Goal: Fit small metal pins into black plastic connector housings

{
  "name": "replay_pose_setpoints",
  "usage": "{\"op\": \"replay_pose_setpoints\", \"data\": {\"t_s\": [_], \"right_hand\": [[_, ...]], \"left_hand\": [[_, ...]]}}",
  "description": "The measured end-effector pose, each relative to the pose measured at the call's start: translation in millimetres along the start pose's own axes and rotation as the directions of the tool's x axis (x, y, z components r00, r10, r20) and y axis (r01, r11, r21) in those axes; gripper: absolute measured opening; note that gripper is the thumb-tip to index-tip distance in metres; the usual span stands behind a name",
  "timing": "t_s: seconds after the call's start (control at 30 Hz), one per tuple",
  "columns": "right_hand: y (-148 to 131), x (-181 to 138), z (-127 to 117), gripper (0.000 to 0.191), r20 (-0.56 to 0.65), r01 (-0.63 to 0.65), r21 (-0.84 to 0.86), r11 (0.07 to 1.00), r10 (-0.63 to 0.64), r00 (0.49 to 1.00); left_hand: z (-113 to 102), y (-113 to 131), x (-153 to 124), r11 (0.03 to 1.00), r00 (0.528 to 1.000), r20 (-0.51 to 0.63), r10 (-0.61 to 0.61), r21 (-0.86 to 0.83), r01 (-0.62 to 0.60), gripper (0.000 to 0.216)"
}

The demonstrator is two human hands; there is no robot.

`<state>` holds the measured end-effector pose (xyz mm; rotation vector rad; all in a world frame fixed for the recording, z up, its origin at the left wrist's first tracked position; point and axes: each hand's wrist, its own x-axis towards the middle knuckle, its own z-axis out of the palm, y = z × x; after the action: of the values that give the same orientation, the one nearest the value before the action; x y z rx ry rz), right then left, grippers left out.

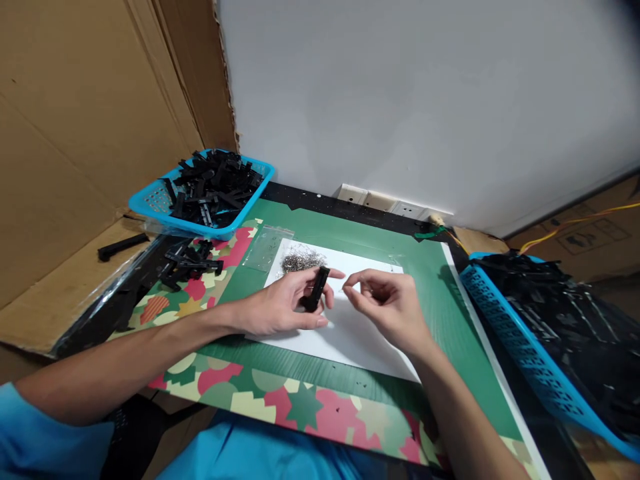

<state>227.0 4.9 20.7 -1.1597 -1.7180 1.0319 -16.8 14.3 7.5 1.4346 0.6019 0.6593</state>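
Note:
My left hand (283,308) grips a small black plastic bar (317,289), held nearly upright over a white sheet (350,333). My right hand (387,303) hovers just to its right with thumb and forefinger pinched together; whatever they hold is too small to make out. A heap of tiny silvery metal parts (303,260) lies on the sheet just beyond my left hand.
A blue basket (150,208) full of black bars stands at the back left, with several loose bars (190,265) in front of it. A second blue basket (520,347) with black parts sits at the right. A clear plastic bag (267,247) lies on the green mat (430,267). Cardboard walls the left.

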Motion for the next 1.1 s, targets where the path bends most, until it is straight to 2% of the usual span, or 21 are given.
{"op": "replay_pose_setpoints", "data": {"t_s": [0.1, 0.3, 0.5, 0.63, 0.73, 0.83, 0.93, 1.1], "right_hand": [[2.7, 1.6, -3.1, 0.023, -0.117, 0.000, 0.058, 0.998, 0.006, 0.993], [0.9, -0.9, -1.5, 0.025, -0.233, 0.042, 0.029, 0.999, -0.034, 0.972], [-1.8, -3.4, 4.2, 0.024, -0.300, 0.070, -0.032, 0.997, -0.077, 0.951], [-3.6, -2.1, 4.5, 0.026, -0.236, 0.044, -0.021, 0.999, -0.047, 0.971], [-7.3, -3.3, 6.5, 0.026, -0.173, 0.052, -0.007, 0.999, -0.053, 0.983], [-10.4, -7.4, 11.8, 0.017, -0.122, 0.161, -0.067, 0.985, -0.168, 0.978], [-10.5, -12.7, 17.5, 0.014, -0.041, 0.293, -0.161, 0.942, -0.303, 0.952], [-7.5, -17.4, 19.3, 0.017, 0.071, 0.391, -0.232, 0.890, -0.386, 0.920]], "left_hand": [[-0.8, 1.3, 1.4, 0.990, 0.999, 0.038, -0.035, -0.134, 0.039, 0.060], [-2.4, 3.3, 4.1, 0.959, 0.993, 0.095, -0.068, -0.270, 0.092, 0.061], [-1.1, -4.7, -0.6, 0.974, 0.979, 0.151, -0.137, -0.159, 0.161, 0.065], [4.0, -10.1, -6.8, 0.983, 0.977, 0.124, -0.172, -0.040, 0.178, 0.062], [5.9, -9.5, -7.9, 0.988, 0.987, 0.082, -0.135, 0.085, 0.128, 0.061], [5.9, -5.8, -6.5, 0.979, 0.994, 0.052, -0.098, 0.184, 0.087, 0.059], [4.8, -3.5, -6.0, 0.970, 0.997, 0.020, -0.073, 0.232, 0.066, 0.057], [2.4, -4.8, -7.8, 0.964, 0.997, 0.007, -0.082, 0.255, 0.078, 0.053]]}}
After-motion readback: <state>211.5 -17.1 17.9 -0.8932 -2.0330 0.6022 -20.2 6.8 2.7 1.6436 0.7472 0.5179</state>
